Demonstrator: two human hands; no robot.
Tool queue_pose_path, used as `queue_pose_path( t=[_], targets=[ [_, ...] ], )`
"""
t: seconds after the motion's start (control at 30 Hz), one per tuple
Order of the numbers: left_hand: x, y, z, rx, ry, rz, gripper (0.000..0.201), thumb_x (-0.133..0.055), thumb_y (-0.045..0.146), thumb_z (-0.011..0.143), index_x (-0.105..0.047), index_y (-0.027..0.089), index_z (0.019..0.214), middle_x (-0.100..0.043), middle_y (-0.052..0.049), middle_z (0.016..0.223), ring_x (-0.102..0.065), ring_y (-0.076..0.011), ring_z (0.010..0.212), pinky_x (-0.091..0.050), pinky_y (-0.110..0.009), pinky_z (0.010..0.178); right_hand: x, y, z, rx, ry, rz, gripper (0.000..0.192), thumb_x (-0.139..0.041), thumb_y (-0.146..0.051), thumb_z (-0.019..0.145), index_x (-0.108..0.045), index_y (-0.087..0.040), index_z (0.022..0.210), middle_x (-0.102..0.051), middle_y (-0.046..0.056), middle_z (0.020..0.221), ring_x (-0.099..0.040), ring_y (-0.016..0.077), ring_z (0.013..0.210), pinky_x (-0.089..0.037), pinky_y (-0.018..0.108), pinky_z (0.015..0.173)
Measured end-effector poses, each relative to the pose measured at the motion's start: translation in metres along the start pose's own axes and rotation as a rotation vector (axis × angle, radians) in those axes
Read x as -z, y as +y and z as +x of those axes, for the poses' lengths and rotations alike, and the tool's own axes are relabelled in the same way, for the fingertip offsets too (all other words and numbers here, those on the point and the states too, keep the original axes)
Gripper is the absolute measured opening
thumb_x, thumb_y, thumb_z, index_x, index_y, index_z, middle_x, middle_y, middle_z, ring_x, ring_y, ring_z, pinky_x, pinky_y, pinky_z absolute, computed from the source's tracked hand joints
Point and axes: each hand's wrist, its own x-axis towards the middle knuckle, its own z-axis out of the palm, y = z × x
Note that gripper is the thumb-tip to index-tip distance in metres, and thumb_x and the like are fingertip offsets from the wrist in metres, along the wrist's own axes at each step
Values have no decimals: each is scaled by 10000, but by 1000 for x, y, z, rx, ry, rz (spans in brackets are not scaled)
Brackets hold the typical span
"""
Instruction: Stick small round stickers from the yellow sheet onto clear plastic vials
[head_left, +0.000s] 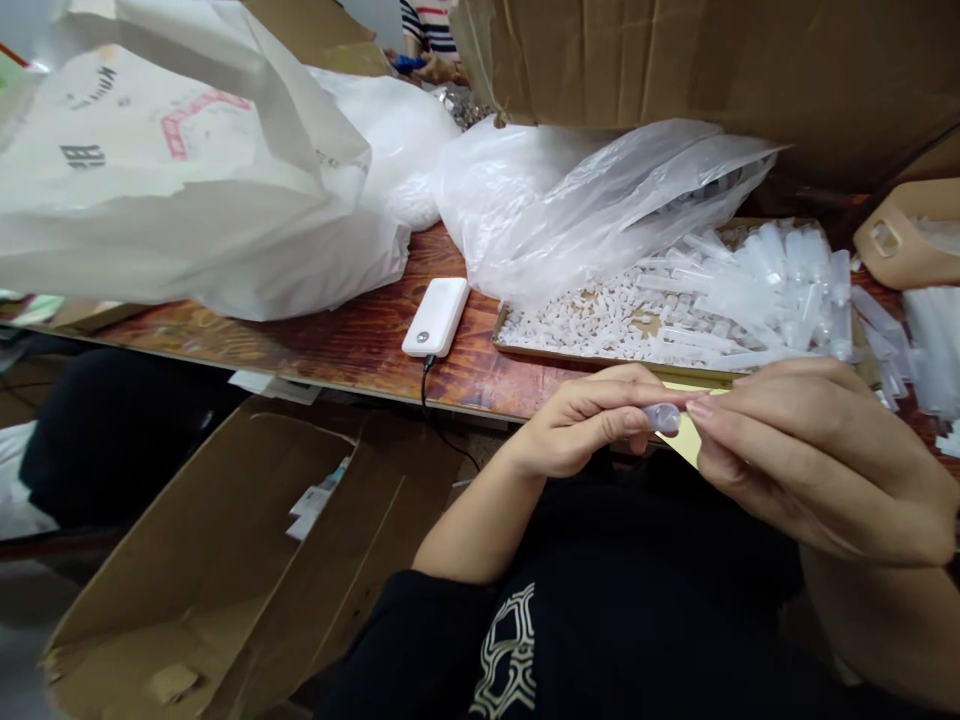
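Note:
My left hand (592, 420) and my right hand (817, 460) meet in front of my chest, just below the table's front edge. Both pinch one small clear plastic tube (663, 417) between their fingertips; most of it is hidden by the fingers. Directly behind the hands lies a shallow cardboard tray (525, 345) filled with several small white plastic pieces (600, 315) and a heap of clear plastic tubes (780, 285).
A white power bank (436, 316) with a black cable lies on the wooden table (330, 345). Clear plastic bags (600, 200) and a big white bag (187, 170) crowd the back. An open cardboard box (225, 560) stands at lower left. Another person's striped sleeve (427, 25) shows far back.

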Motion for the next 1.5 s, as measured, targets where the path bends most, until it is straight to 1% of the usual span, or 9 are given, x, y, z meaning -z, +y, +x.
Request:
queue_pose_path(
  t=[0.17,0.27,0.37,0.47,0.67,0.87,1.1,1.3,1.5],
  targets=[
    [-3,3,2,46,33,24,413,-677,574,921,-834,269,1150,-668,-98,980,-578,-137,648,-533,-293,625,2,0,3,46,-60,10,298,-730,-68,887,-719,-123,1180,-792,77,1004,-744,208,874,-600,379,845],
    [-1,1,3,33,24,46,439,-664,584,923,-826,263,1175,-665,-103,963,-588,-145,658,-546,-302,634,4,-1,2,12,-95,6,272,-693,-81,910,-736,-177,1160,-795,49,1008,-755,210,863,-620,377,849],
    [1,0,4,19,7,55,394,-642,551,948,-822,293,1185,-655,-93,933,-583,-145,651,-548,-308,645,6,-4,0,-58,-161,1,321,-653,-109,940,-714,-220,1236,-796,33,1070,-764,223,899,-637,400,868],
    [2,-2,5,9,3,46,346,-642,507,963,-813,321,1200,-656,-90,962,-576,-139,651,-549,-312,666,7,-8,-3,-108,-160,6,357,-633,-98,945,-695,-217,1276,-794,31,1068,-767,229,932,-633,413,897],
    [1,-3,8,-17,-28,-6,298,-650,455,975,-806,347,1203,-656,-73,993,-568,-115,638,-534,-290,658,10,-6,-2,-47,-189,-36,331,-634,-68,942,-683,-148,1260,-792,65,1087,-752,222,989,-588,404,960],
    [-1,-3,10,42,-20,26,390,-671,559,934,-828,285,1163,-677,-104,1017,-593,-144,684,-552,-286,640,11,1,2,22,-161,-76,268,-690,-100,916,-714,-197,1165,-804,42,1077,-767,209,910,-579,392,859],
    [-2,-10,13,-68,-77,-63,290,-655,409,984,-811,296,1200,-645,-82,1003,-576,-105,676,-523,-237,609,14,1,3,40,-159,-154,216,-686,-97,937,-705,-145,1146,-810,69,1043,-764,183,857,-536,385,799],
    [-9,-22,16,-87,-107,-137,277,-648,382,995,-810,286,1199,-624,-76,995,-567,-100,696,-493,-227,597,6,1,-5,36,-75,-135,165,-664,-89,952,-727,-154,1090,-807,77,1017,-754,179,850,-525,369,748],
    [-15,-24,19,-12,-84,-208,280,-711,457,949,-840,262,1104,-647,-65,933,-544,-83,630,-474,-238,588,-17,-3,-15,-90,207,1,245,-723,11,876,-692,-133,1072,-781,69,937,-729,159,813,-519,328,690]
  ],
)
